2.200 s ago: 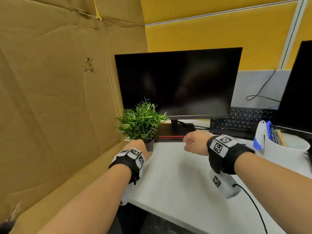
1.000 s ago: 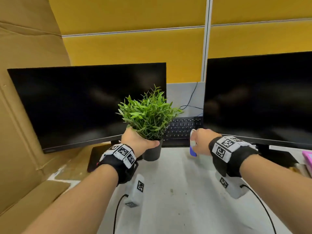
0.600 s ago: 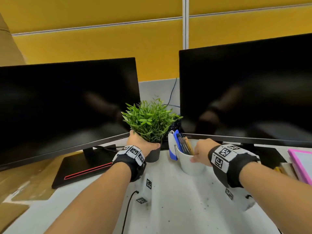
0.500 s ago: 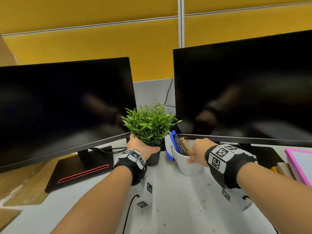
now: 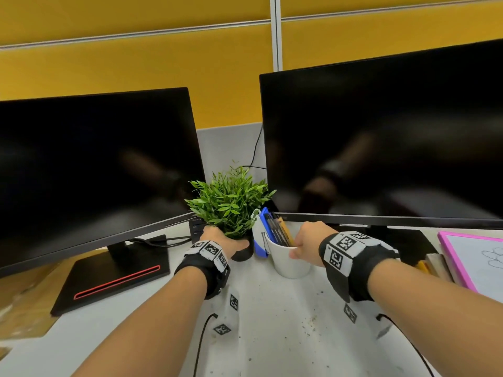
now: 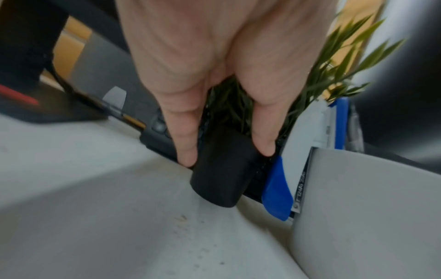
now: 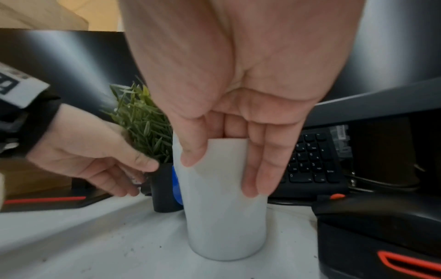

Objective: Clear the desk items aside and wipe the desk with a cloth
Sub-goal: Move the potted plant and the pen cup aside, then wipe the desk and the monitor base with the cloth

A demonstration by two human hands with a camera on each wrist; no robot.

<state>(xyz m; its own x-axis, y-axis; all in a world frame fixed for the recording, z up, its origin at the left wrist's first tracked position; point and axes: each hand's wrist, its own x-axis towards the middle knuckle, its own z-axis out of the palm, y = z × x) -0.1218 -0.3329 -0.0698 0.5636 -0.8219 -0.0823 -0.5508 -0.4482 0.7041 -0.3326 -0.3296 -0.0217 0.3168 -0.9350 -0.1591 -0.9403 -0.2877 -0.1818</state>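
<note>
Left hand: the left hand [image 5: 223,242], centre of the head view, grasps the black pot of a small potted plant [image 5: 231,205]; the left wrist view shows thumb and fingers [image 6: 185,143] clamped on opposite sides of the pot.
Right hand: the right hand [image 5: 307,242] grasps a white pen cup [image 5: 288,263] just right of the plant; the right wrist view shows fingers [image 7: 260,169] curled round its wall.
Cup contents: pens and a blue-and-white item, seen only in the head view.
Worktop: the grey worktop [image 5: 277,336] carries dark specks at lower centre.
Behind: a keyboard [image 7: 310,162] shows clearly only in the right wrist view; two dark monitors [image 5: 92,164] fill the head view's left and right.
</note>
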